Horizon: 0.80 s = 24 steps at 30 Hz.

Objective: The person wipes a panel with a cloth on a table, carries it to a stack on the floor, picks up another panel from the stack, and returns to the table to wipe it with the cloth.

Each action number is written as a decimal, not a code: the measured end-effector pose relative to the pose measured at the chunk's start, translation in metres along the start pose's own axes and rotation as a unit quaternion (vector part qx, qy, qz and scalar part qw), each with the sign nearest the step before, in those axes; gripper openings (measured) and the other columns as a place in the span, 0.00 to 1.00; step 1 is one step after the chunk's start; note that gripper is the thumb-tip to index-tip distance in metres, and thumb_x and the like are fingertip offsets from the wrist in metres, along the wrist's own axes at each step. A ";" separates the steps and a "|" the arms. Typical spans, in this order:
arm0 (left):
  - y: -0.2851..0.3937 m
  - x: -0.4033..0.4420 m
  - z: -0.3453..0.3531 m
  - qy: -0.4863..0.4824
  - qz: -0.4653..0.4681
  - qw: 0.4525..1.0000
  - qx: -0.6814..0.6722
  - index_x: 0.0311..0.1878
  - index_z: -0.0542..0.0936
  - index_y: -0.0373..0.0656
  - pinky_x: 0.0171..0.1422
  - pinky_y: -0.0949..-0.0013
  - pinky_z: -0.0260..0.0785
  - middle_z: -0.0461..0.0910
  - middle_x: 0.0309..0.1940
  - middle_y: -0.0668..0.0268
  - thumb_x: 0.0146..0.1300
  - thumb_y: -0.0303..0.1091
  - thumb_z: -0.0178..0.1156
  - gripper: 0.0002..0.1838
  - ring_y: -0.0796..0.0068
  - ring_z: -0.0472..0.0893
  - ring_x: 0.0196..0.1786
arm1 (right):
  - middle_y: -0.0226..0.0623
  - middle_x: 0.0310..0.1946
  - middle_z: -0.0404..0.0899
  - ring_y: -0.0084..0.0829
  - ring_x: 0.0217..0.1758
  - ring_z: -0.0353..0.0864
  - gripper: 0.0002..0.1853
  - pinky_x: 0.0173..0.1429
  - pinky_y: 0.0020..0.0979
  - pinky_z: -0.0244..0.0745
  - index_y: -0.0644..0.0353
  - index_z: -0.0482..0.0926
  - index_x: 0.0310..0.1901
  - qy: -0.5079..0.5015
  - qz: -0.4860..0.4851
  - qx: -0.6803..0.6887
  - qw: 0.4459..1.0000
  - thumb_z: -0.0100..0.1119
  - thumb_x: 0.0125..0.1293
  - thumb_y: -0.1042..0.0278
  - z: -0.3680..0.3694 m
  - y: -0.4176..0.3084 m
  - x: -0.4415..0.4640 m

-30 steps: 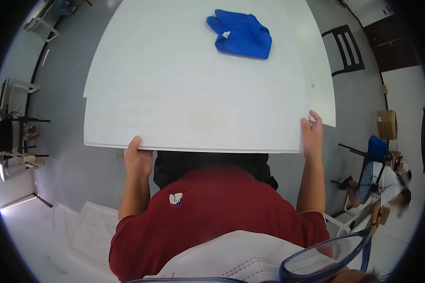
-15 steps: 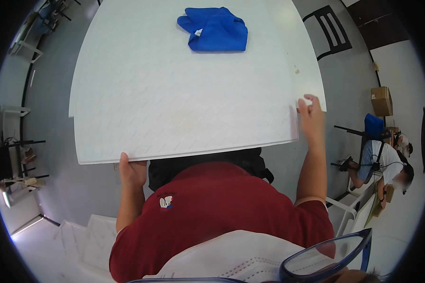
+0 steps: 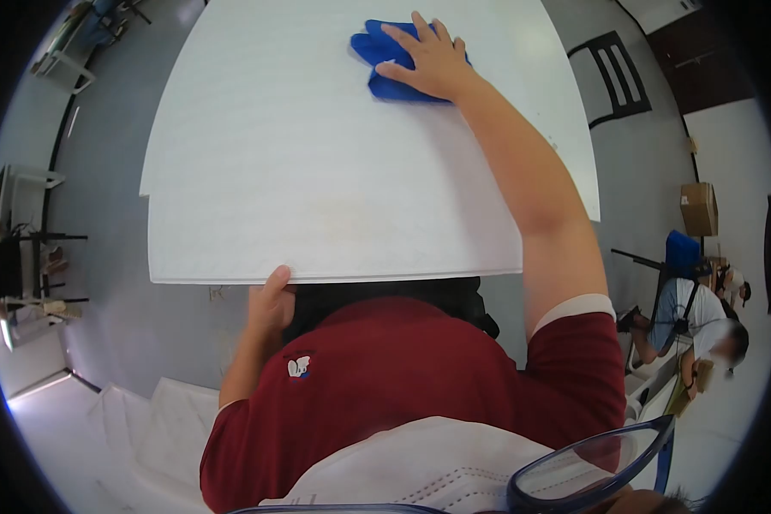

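Note:
A folded blue cloth [image 3: 396, 91] lies near the far side of the white board [image 3: 317, 171] on the table. My right hand [image 3: 433, 62] rests flat on top of it, fingers spread, covering much of the cloth. At the near edge of the board, my left hand [image 3: 271, 301] is closed on the rim, left of my body. Its thumb shows at the top of the edge, while the other fingers are mostly hidden below.
Beneath the board, a wider white tabletop [image 3: 578, 171] shows at the right. A black-backed chair [image 3: 612, 77] stands beyond it. Further right are a cardboard box [image 3: 699, 209] and a seated person [image 3: 702, 308]. Other furniture [image 3: 34, 257] lines the left side.
My right hand has left the board's right edge and reached forward onto the blue cloth. My left hand has shifted right along the near edge, and the board now sits straighter.

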State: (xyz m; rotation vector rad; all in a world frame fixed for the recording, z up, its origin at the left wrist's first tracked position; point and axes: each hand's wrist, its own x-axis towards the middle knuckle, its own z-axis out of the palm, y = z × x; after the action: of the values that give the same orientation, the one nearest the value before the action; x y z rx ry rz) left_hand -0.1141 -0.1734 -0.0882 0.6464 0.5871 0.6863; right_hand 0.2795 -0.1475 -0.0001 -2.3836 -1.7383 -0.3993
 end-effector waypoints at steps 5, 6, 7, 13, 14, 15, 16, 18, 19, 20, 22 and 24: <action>0.001 -0.002 0.002 0.017 -0.012 1.000 0.012 0.61 0.62 0.37 0.64 0.58 0.60 0.69 0.56 0.59 0.55 0.28 0.60 0.30 0.63 0.70 0.59 | 0.39 0.69 0.51 0.53 0.71 0.45 0.35 0.66 0.64 0.42 0.28 0.58 0.66 -0.062 0.061 -0.017 0.996 0.42 0.57 0.28 0.018 -0.006 0.006; 0.001 -0.003 0.002 0.012 -0.012 1.000 0.013 0.61 0.62 0.38 0.64 0.59 0.60 0.69 0.55 0.59 0.55 0.28 0.60 0.30 0.63 0.70 0.58 | 0.35 0.69 0.51 0.51 0.71 0.46 0.32 0.66 0.63 0.42 0.27 0.59 0.65 -0.069 0.068 -0.021 0.995 0.42 0.59 0.31 0.014 -0.007 0.005; 0.002 -0.002 0.002 0.014 -0.017 1.000 0.014 0.61 0.62 0.38 0.64 0.59 0.60 0.69 0.55 0.59 0.55 0.28 0.60 0.30 0.64 0.70 0.58 | 0.35 0.69 0.52 0.50 0.71 0.47 0.31 0.66 0.62 0.42 0.27 0.60 0.65 -0.069 0.070 -0.019 0.995 0.43 0.60 0.32 0.014 -0.006 0.006; -0.001 -0.001 0.000 0.031 -0.011 0.999 0.028 0.61 0.62 0.38 0.64 0.59 0.60 0.70 0.55 0.61 0.54 0.29 0.60 0.31 0.64 0.70 0.58 | 0.34 0.67 0.57 0.45 0.69 0.53 0.25 0.66 0.57 0.47 0.31 0.66 0.62 -0.039 0.073 0.002 0.997 0.45 0.63 0.40 0.019 -0.003 0.007; -0.001 -0.001 -0.004 0.038 -0.025 0.998 0.033 0.62 0.61 0.38 0.64 0.59 0.60 0.69 0.55 0.61 0.54 0.29 0.61 0.31 0.64 0.70 0.58 | 0.36 0.65 0.60 0.45 0.68 0.56 0.25 0.65 0.55 0.50 0.33 0.67 0.61 -0.024 0.068 -0.003 0.997 0.45 0.63 0.42 0.020 -0.002 0.007; -0.001 -0.002 -0.005 0.045 -0.039 0.998 0.038 0.62 0.61 0.38 0.64 0.59 0.60 0.69 0.56 0.61 0.54 0.29 0.61 0.32 0.64 0.70 0.58 | 0.37 0.63 0.64 0.44 0.67 0.59 0.25 0.65 0.52 0.53 0.36 0.68 0.61 -0.010 0.063 -0.008 0.998 0.45 0.64 0.43 0.020 0.000 0.007; 0.000 -0.002 -0.003 0.030 -0.036 0.998 0.041 0.63 0.60 0.38 0.63 0.59 0.60 0.69 0.56 0.60 0.54 0.31 0.61 0.33 0.64 0.70 0.59 | 0.38 0.60 0.67 0.44 0.64 0.62 0.25 0.64 0.50 0.56 0.39 0.69 0.61 -0.007 0.098 0.067 0.993 0.45 0.64 0.43 0.019 0.006 0.009; 0.003 -0.001 0.003 0.000 -0.028 0.999 0.044 0.64 0.58 0.38 0.63 0.59 0.61 0.68 0.58 0.59 0.55 0.34 0.61 0.34 0.63 0.69 0.59 | 0.41 0.54 0.74 0.44 0.60 0.68 0.25 0.62 0.44 0.61 0.46 0.69 0.60 0.002 0.161 0.214 0.963 0.45 0.64 0.45 0.011 0.025 0.016; 0.002 -0.001 -0.003 -0.049 -0.042 0.996 0.055 0.63 0.59 0.37 0.62 0.59 0.62 0.69 0.57 0.58 0.56 0.38 0.60 0.34 0.62 0.70 0.59 | 0.42 0.51 0.76 0.44 0.58 0.70 0.26 0.60 0.41 0.63 0.48 0.69 0.60 0.049 0.168 0.239 0.955 0.45 0.64 0.45 0.010 0.034 0.017; 0.002 -0.001 -0.015 -0.097 -0.056 0.992 0.065 0.63 0.61 0.36 0.61 0.58 0.63 0.70 0.56 0.57 0.57 0.41 0.59 0.33 0.61 0.70 0.59 | 0.43 0.48 0.77 0.44 0.56 0.72 0.26 0.59 0.39 0.65 0.50 0.69 0.60 0.096 0.174 0.263 0.944 0.44 0.64 0.46 0.008 0.043 0.015; 0.010 -0.001 -0.027 -0.183 -0.103 0.971 0.116 0.61 0.64 0.35 0.59 0.61 0.65 0.71 0.55 0.57 0.59 0.45 0.58 0.32 0.62 0.71 0.58 | 0.44 0.52 0.75 0.46 0.60 0.68 0.28 0.61 0.45 0.62 0.49 0.67 0.62 0.094 0.216 0.279 0.931 0.44 0.63 0.44 -0.007 0.050 0.005; 0.030 -0.001 -0.025 -0.260 -0.160 0.932 0.196 0.59 0.67 0.36 0.56 0.66 0.65 0.72 0.54 0.58 0.59 0.45 0.58 0.30 0.67 0.71 0.57 | 0.44 0.58 0.69 0.48 0.65 0.61 0.30 0.63 0.52 0.56 0.46 0.64 0.63 0.036 0.216 0.124 0.968 0.44 0.63 0.41 -0.018 0.042 -0.011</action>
State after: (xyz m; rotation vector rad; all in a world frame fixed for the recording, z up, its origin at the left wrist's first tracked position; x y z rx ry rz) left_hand -0.1430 -0.1476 -0.0829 1.0351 0.3191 0.0700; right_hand 0.3139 -0.1753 0.0145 -2.4311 -1.1134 -0.1874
